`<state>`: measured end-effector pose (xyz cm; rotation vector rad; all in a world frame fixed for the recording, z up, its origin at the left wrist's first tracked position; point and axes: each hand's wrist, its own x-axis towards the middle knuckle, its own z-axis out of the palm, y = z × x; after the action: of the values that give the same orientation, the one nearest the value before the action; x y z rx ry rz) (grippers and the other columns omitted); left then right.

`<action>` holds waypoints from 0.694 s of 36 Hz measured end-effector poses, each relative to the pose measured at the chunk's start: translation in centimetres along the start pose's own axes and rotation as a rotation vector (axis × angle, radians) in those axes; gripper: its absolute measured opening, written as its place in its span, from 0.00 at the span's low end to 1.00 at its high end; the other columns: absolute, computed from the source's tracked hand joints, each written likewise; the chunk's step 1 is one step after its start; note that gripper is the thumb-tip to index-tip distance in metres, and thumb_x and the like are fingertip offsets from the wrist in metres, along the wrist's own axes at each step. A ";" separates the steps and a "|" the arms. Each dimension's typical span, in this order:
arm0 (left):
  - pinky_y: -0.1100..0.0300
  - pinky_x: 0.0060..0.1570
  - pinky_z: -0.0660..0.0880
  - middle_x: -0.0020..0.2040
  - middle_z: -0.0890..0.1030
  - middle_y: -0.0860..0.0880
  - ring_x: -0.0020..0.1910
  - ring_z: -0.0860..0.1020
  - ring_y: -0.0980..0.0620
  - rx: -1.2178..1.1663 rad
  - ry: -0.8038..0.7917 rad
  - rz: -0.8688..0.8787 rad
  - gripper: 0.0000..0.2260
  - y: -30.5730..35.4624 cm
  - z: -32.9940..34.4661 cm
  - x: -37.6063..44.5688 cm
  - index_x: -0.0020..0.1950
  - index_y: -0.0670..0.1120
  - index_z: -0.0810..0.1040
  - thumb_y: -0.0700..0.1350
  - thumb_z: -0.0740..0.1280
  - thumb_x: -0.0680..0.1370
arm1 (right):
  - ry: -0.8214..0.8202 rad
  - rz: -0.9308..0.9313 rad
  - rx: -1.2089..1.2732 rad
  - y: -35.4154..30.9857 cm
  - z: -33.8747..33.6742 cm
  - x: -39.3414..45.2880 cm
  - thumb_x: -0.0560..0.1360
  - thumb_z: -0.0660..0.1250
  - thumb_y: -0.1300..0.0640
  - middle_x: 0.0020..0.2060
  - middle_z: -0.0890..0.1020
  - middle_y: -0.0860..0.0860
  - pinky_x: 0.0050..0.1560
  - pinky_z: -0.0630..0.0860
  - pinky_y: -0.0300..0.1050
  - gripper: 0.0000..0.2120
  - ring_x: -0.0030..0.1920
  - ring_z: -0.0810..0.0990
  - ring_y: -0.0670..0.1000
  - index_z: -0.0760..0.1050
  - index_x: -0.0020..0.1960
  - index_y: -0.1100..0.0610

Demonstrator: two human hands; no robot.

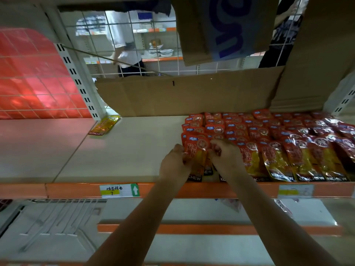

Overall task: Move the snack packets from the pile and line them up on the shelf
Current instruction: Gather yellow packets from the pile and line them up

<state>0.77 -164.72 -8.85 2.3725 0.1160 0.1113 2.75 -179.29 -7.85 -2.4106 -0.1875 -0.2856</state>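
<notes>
Red and yellow snack packets (272, 137) lie in overlapping rows over the right half of the white shelf (134, 146). At the left end of those rows, near the front edge, both hands hold one packet (197, 148). My left hand (175, 162) grips its left edge with curled fingers. My right hand (224, 156) pinches its right edge. The packet's lower part lies between my wrists, with its black bottom band at the shelf lip. A single yellow packet (104, 124) lies alone at the back left of the shelf.
Brown cardboard (182, 95) stands along the shelf's back, with more cardboard at the right. An orange front rail (76, 190) carries a price tag (119, 190). A wire grid backs the shelf; a person stands behind it. Lower shelves sit below my arms.
</notes>
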 end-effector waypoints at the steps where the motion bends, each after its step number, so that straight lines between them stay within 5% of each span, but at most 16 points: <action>1: 0.57 0.49 0.75 0.53 0.78 0.47 0.51 0.77 0.49 0.108 0.002 0.020 0.14 -0.2 0.1 0.1 0.60 0.46 0.70 0.50 0.64 0.78 | 0.004 0.001 -0.010 0.1 0.1 0.0 0.77 0.63 0.61 0.51 0.80 0.54 0.39 0.66 0.31 0.12 0.43 0.73 0.45 0.76 0.60 0.59; 8: 0.57 0.50 0.74 0.51 0.79 0.49 0.51 0.77 0.50 0.357 -0.088 0.061 0.19 -0.6 0.4 0.4 0.57 0.48 0.74 0.61 0.59 0.77 | 0.035 0.061 -0.076 0.6 0.9 -0.1 0.77 0.62 0.59 0.55 0.77 0.52 0.49 0.74 0.42 0.12 0.53 0.77 0.52 0.75 0.60 0.56; 14: 0.53 0.54 0.74 0.53 0.78 0.46 0.54 0.76 0.48 0.304 -0.040 0.063 0.24 -1.0 0.0 1.2 0.60 0.45 0.72 0.64 0.56 0.77 | 0.171 0.048 -0.127 0.6 0.4 -0.5 0.74 0.63 0.65 0.62 0.71 0.56 0.59 0.65 0.43 0.19 0.63 0.67 0.55 0.73 0.64 0.59; 20: 0.47 0.66 0.67 0.68 0.70 0.46 0.67 0.68 0.46 0.150 -0.086 0.091 0.27 -0.6 0.9 2.0 0.74 0.46 0.57 0.57 0.56 0.80 | -0.091 0.197 -0.074 0.9 0.2 -0.6 0.77 0.58 0.64 0.76 0.51 0.53 0.75 0.49 0.51 0.31 0.76 0.46 0.54 0.49 0.77 0.58; 25: 0.48 0.67 0.67 0.71 0.67 0.47 0.68 0.68 0.47 0.007 -0.137 0.108 0.30 -0.2 1.8 1.9 0.77 0.48 0.50 0.55 0.58 0.80 | -0.174 0.214 0.020 0.6 0.3 -0.5 0.76 0.59 0.67 0.77 0.46 0.50 0.75 0.48 0.48 0.36 0.76 0.44 0.52 0.44 0.77 0.55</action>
<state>2.88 -165.64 -10.18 2.3856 -0.0777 0.0000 2.42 -179.57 -8.64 -2.4104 -0.0093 0.0236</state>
